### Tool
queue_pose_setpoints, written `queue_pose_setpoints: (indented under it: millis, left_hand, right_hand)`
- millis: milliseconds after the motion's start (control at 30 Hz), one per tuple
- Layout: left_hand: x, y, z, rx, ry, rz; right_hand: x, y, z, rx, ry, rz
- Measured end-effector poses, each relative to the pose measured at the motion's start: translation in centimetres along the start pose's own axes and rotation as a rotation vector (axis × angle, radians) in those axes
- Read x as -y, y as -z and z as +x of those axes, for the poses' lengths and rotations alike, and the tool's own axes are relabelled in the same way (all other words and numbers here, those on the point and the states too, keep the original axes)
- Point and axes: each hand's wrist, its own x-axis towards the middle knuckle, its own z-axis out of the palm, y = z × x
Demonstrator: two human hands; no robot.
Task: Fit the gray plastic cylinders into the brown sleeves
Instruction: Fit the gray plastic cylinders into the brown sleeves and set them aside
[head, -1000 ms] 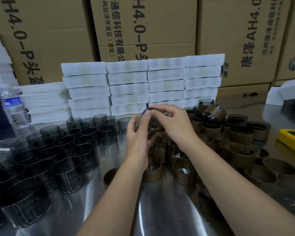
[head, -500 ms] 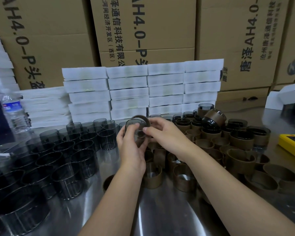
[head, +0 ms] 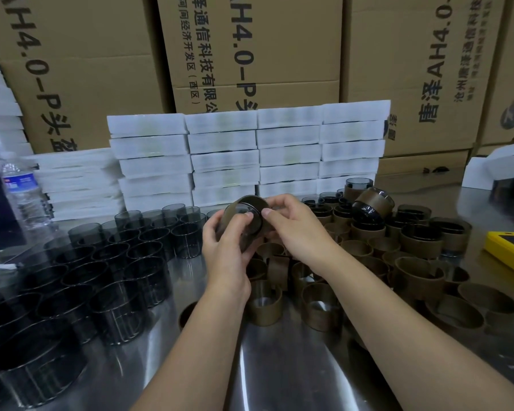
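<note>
Smoky gray plastic, thin-walled and see-through: the cylinder [head: 254,225] I am working on is held up off the table [head: 279,366], in front of the middle of the white stack [head: 250,149]. A brown sleeve [head: 251,200] rings its far end; I cannot tell how far on it is. My left hand [head: 229,256] wraps the cylinder's wall, with the thumb up near the rim facing me. My right hand [head: 297,229] pinches the sleeve's edge between thumb and curled fingers.

I judge the cylinder light and stiff enough to push, yet its thin wall would likely go oval under a hard squeeze and jam the fit. Its gloss looks slippery, so I would grip round the wall near the closed base and press along the axis. The sleeve is matte and dull, a short open band, probably card or soft plastic. I would hold it by the rim on opposite sides and keep it square to the cylinder.

More gray cylinders [head: 107,262] stand upright in rows in front of the stack's left half. Loose sleeves [head: 318,307] lie crowded in front of its right half. Sleeved pieces [head: 422,238] are piled by its right end.
</note>
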Motion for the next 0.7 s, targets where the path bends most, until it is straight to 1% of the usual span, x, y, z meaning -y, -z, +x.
queue_pose_setpoints:
  millis: [233, 333, 400, 467, 567, 700]
  left_hand:
    - [-0.2, 0.1, 0.3, -0.044, -0.021, 0.024]
    - [-0.1, 0.0, 0.2, -0.035, 0.029, -0.030]
    - [-0.1, -0.1, 0.1, 0.003, 0.087, -0.086]
    - [-0.2, -0.3, 0.1, 0.062, 0.127, -0.138]
    - [-0.2, -0.6, 0.1, 0.160, 0.190, -0.161]
    - [-0.2, -0.8, 0.0, 0.238, 0.233, -0.177]
  right_hand:
    - [0.3, -0.2, -0.3, 0.013, -0.006, -0.019]
    - [0.5, -0.1, -0.4, 0.014, -0.031, 0.066]
    - [0.6, 0.2, -0.5, 0.043, -0.072, 0.103]
    - [0.7, 0.4, -0.6, 0.119, -0.142, 0.115]
    - [1.0, 0.5, -0.6, 0.213, -0.227, 0.223]
    - [1.2, 0.6, -0.4, 0.174, -0.222, 0.271]
